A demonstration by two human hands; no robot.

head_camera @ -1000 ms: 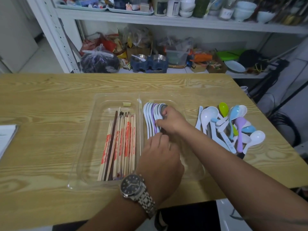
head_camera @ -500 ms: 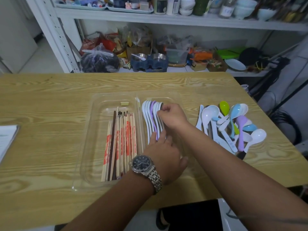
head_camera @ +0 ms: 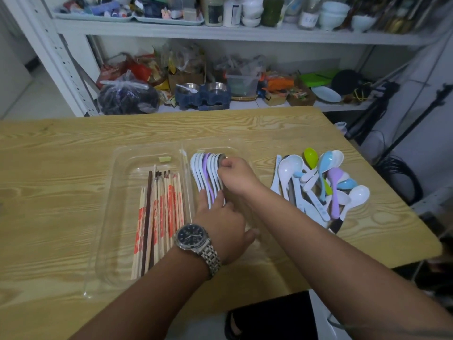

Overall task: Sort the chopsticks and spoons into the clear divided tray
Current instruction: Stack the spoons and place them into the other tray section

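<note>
Tray (head_camera: pixel 107 212), right bay: nested spoons (head_camera: pixel 204 173) being squared up.
R hand (head_camera: pixel 237 177) pinches bowl ends, L hand (head_camera: pixel 223 224) flat-fingered vs handles, prob. keeping row tight; chopsticks (head_camera: pixel 159 212) in tray's left bay; loose spoons (head_camera: pixel 318 190) right of tray.

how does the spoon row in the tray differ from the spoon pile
The spoon row stands nested on edge in the tray's right compartment; the spoon pile lies crisscrossed on the table. The left hand and right hand are on the spoon row; neither touches the spoon pile. Both are mostly white, with some purple.
</note>
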